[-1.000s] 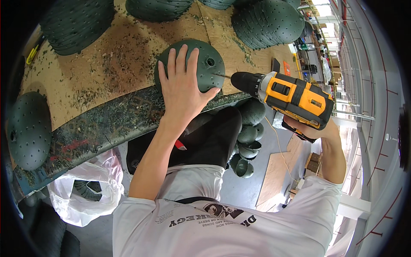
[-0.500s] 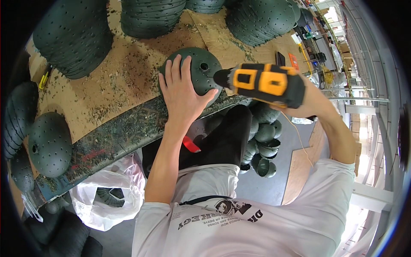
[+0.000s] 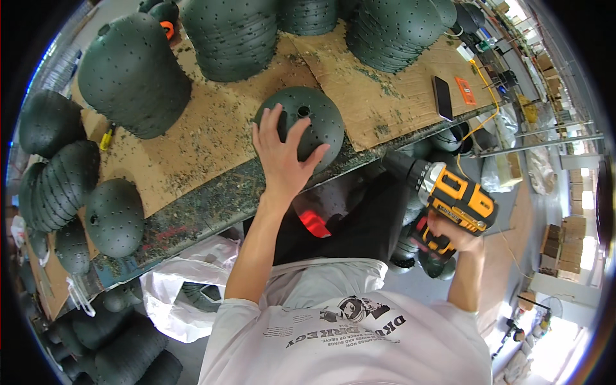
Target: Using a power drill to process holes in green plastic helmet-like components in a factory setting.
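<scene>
A dark green plastic dome [image 3: 326, 123], pierced with small holes and a larger one at its top, lies rounded side up at the table's front edge. My left hand [image 3: 283, 163] rests on its near left side, fingers spread and slightly bent, thumb toward the right. My right hand [image 3: 454, 232] is wrapped round the handle of a yellow and black cordless drill [image 3: 459, 197]. The drill is off the table's front edge, above my right leg, its black chuck end pointing up and left, apart from the dome. Any bit at its tip cannot be made out.
Tall stacks of similar domes [image 3: 135, 77] stand at the back and left of the cardboard-covered table [image 3: 212, 141], which is strewn with green shavings. A phone [image 3: 442, 97] lies right. Below hang a white plastic bag [image 3: 170, 292] and more domes. A yellow cutter [image 3: 106, 138] lies left.
The drill has come away from the dome, moving right and toward me in my right hand. My left hand stays on the dome, its fingers a little more bent. The view has shifted.
</scene>
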Demonstrator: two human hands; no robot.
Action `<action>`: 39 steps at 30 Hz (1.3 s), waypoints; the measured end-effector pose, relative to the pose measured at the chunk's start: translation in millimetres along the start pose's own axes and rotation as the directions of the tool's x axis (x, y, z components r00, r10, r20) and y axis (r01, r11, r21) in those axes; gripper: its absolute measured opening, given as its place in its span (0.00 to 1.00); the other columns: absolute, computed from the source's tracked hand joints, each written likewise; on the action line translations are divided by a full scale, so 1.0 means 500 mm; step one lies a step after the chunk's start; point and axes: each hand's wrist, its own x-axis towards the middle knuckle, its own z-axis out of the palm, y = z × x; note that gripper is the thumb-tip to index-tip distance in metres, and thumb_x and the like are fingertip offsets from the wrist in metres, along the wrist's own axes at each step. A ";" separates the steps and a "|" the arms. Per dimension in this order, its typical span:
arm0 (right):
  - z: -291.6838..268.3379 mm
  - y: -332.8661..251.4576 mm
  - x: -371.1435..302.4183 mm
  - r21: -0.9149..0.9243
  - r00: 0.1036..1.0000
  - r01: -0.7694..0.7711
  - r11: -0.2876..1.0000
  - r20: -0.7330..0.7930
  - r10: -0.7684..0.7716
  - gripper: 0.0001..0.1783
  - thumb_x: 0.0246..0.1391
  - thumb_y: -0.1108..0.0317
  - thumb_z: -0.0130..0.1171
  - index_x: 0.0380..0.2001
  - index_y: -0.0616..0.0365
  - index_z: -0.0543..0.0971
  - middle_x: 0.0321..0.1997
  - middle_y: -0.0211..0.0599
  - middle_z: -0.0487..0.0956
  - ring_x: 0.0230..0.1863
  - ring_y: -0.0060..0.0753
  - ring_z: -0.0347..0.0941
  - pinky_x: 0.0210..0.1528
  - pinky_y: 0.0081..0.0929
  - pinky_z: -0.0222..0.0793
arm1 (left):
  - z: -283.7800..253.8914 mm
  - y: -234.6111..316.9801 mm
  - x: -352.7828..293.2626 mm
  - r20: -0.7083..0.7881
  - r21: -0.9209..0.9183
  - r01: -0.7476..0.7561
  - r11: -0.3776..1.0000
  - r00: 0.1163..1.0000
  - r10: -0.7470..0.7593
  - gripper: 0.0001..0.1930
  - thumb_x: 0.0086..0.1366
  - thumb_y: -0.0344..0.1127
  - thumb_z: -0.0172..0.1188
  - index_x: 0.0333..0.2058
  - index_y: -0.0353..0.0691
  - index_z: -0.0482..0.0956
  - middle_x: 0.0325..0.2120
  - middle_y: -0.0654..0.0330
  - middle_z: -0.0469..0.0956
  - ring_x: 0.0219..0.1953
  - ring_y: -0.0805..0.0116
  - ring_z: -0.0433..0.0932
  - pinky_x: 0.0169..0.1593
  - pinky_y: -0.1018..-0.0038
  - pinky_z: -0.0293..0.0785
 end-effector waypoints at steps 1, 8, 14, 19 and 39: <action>0.015 0.033 -0.009 0.102 0.999 -0.038 0.994 -0.009 0.039 0.08 0.43 0.82 0.63 0.30 0.62 0.82 0.24 0.33 0.80 0.25 0.27 0.76 0.30 0.26 0.73 | 0.001 0.003 0.000 0.024 -0.001 -0.002 1.000 1.000 0.002 0.31 0.52 0.50 0.76 0.53 0.47 0.77 0.63 0.42 0.63 0.66 0.37 0.61 0.66 0.40 0.53; 0.110 0.160 -0.052 0.584 0.995 -0.059 0.809 -0.031 0.095 0.23 0.42 0.80 0.56 0.47 0.70 0.74 0.19 0.33 0.72 0.16 0.26 0.65 0.23 0.26 0.64 | 0.004 0.029 0.001 0.081 0.024 0.022 0.999 0.996 -0.024 0.29 0.49 0.43 0.78 0.50 0.47 0.79 0.62 0.44 0.66 0.66 0.36 0.61 0.68 0.44 0.54; 0.098 0.168 -0.035 0.529 0.996 0.084 0.845 -0.016 -0.089 0.08 0.48 0.82 0.53 0.33 0.67 0.77 0.18 0.28 0.73 0.19 0.22 0.69 0.28 0.24 0.69 | -0.005 0.040 0.007 0.102 0.012 0.067 0.998 0.992 -0.068 0.26 0.50 0.40 0.78 0.48 0.46 0.79 0.63 0.44 0.66 0.67 0.36 0.60 0.67 0.47 0.57; 0.070 0.158 0.028 0.379 0.997 0.075 0.922 -0.015 -0.075 0.02 0.53 0.75 0.62 0.31 0.60 0.81 0.22 0.27 0.77 0.23 0.20 0.72 0.28 0.24 0.71 | -0.004 0.043 0.009 0.111 0.037 0.055 0.998 0.992 -0.059 0.23 0.51 0.39 0.78 0.45 0.44 0.81 0.64 0.44 0.67 0.68 0.36 0.61 0.68 0.45 0.56; 0.049 0.205 0.408 -0.099 0.712 0.632 0.768 -0.317 -0.627 0.05 0.56 0.75 0.65 0.27 0.59 0.79 0.22 0.26 0.77 0.24 0.20 0.74 0.28 0.24 0.69 | -0.017 0.068 0.024 0.213 0.159 0.046 0.986 0.974 -0.080 0.24 0.56 0.47 0.74 0.47 0.46 0.76 0.63 0.43 0.65 0.68 0.34 0.60 0.68 0.39 0.53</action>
